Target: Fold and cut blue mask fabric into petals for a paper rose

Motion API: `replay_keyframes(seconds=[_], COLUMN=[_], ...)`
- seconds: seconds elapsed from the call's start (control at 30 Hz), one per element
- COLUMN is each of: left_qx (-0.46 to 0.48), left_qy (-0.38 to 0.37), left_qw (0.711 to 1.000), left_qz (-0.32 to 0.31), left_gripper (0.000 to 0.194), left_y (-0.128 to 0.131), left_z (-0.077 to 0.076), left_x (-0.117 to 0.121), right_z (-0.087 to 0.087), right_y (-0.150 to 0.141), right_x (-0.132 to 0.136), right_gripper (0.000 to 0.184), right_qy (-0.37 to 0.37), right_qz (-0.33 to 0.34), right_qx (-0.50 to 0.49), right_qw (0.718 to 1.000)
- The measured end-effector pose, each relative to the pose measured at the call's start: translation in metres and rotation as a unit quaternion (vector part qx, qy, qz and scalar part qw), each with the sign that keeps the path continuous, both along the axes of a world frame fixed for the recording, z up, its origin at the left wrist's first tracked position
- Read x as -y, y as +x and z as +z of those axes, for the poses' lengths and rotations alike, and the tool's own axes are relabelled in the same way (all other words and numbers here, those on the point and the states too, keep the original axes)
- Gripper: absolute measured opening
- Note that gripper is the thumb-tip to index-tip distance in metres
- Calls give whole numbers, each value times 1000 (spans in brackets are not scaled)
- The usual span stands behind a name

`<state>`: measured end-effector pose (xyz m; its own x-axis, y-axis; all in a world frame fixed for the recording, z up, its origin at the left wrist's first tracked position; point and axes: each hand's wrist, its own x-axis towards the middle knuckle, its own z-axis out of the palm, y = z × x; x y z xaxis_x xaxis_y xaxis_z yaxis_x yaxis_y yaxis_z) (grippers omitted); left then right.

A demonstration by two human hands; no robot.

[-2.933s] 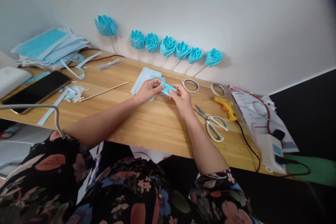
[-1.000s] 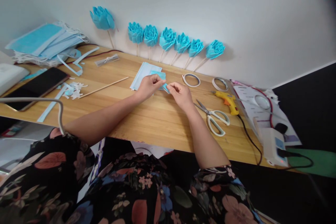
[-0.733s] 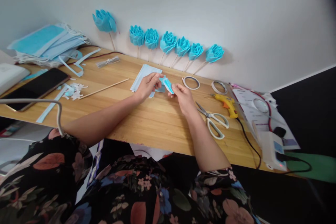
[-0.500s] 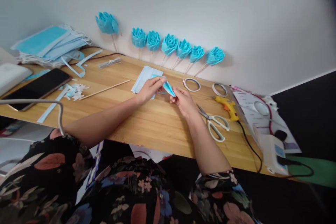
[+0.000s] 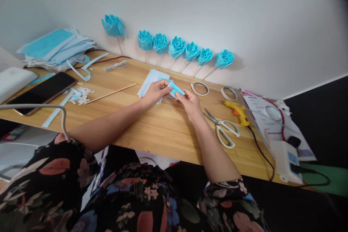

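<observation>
Between my two hands is a small folded piece of blue mask fabric (image 5: pixel 176 90), held just over the table. The thumb and fingers of my left hand (image 5: pixel 156 93) pinch its left end. At its lower right end, my right hand (image 5: pixel 190 102) grips it, thumb on top. Behind my left hand lies a pile of pale blue fabric pieces (image 5: pixel 150 81), partly covered by the hand. A wooden stick (image 5: pixel 111 93) rests to the left. Scissors (image 5: pixel 222 127) with white handles lie slightly spread to the right of my right hand.
Blue fabric roses on sticks (image 5: pixel 176 47) lean along the wall. Tape rolls (image 5: pixel 200 88), a yellow glue gun (image 5: pixel 236 111) with a cord, and a white power box (image 5: pixel 286 159) are on the right. Stacked masks (image 5: pixel 54 47), a phone (image 5: pixel 42 92) and scraps (image 5: pixel 81 95) are left.
The blue fabric piece has turned so its flat face shows more. My right thumb now lies over its face. The whole view has shifted slightly.
</observation>
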<state>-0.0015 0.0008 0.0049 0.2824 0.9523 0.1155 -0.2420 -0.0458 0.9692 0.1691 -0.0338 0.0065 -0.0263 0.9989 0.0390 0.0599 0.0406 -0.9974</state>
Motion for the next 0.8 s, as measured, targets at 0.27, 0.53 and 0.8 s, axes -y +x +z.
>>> replay_keyframes(seconds=[0.27,0.53,0.8], left_qx=[-5,34,-21], left_qy=[-18,-37,-16], left_qw=[1000,999,1000], left_qz=[-17,-13,9], left_gripper=[16,5,13], left_y=[0,-2,-3], left_z=[4,0,5], left_x=[3,1,0], right_z=[-1,3,0], right_y=[-1,-2,1], right_x=[-2,0,1], right_gripper=[37,17,20], right_qy=[25,40,42], right_qz=[-29,-21,-2], right_qx=[8,-13,19], right_qw=[999,999,999])
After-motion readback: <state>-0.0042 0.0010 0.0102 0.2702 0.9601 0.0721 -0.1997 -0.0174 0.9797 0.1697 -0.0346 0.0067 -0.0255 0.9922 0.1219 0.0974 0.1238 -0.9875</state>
